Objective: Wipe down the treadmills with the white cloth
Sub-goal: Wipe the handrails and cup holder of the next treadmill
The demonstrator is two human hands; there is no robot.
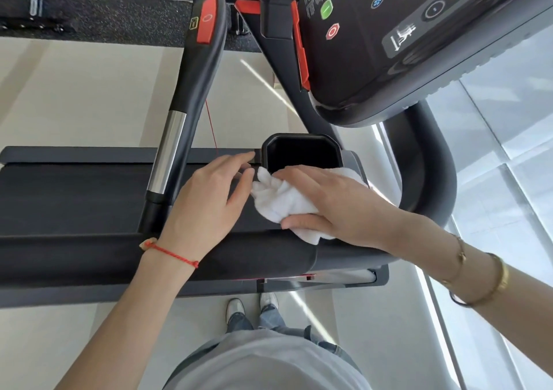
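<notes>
A black treadmill point(74, 198) fills the middle of the view, seen from its side. The white cloth point(278, 201) lies bunched on the near handrail beside a black cup holder point(300, 153). My right hand point(332, 201) lies flat over the cloth, thumb tucked under its near edge, pressing it onto the rail. My left hand point(209, 198) hovers just left of the cloth with fingers straight, its fingertips close to the cup holder's rim and the cloth's edge. Whether they touch is unclear.
The console point(404, 30) with green and red buttons hangs over the upper right. A handlebar point(179, 114) with a chrome section and a red stop switch crosses the deck. A thin red cord point(211, 126) dangles. Pale floor and a glass wall lie on the right; my shoes stand below.
</notes>
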